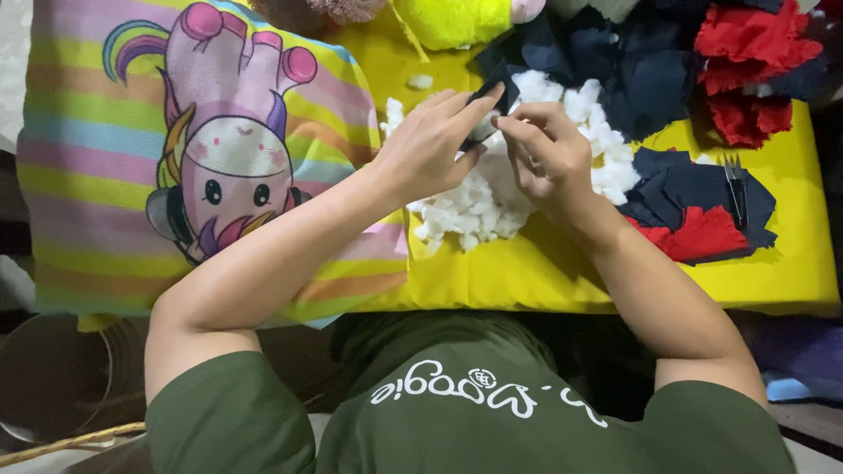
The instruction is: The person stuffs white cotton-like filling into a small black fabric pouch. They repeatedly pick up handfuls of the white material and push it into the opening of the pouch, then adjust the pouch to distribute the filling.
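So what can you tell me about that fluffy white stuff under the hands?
The fluffy white stuffing looks like soft fibre fill, torn into many small clumps. It lies heaped on the yellow cloth surface, with a few bits strayed off. Dark navy fabric scraps border its right side. The left hand and right hand sit above it, pinching a small dark fabric piece.

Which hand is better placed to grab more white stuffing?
Right, probably. The right hand sits directly over the stuffing, fingers pointing down; the left hand pinches the dark fabric piece.
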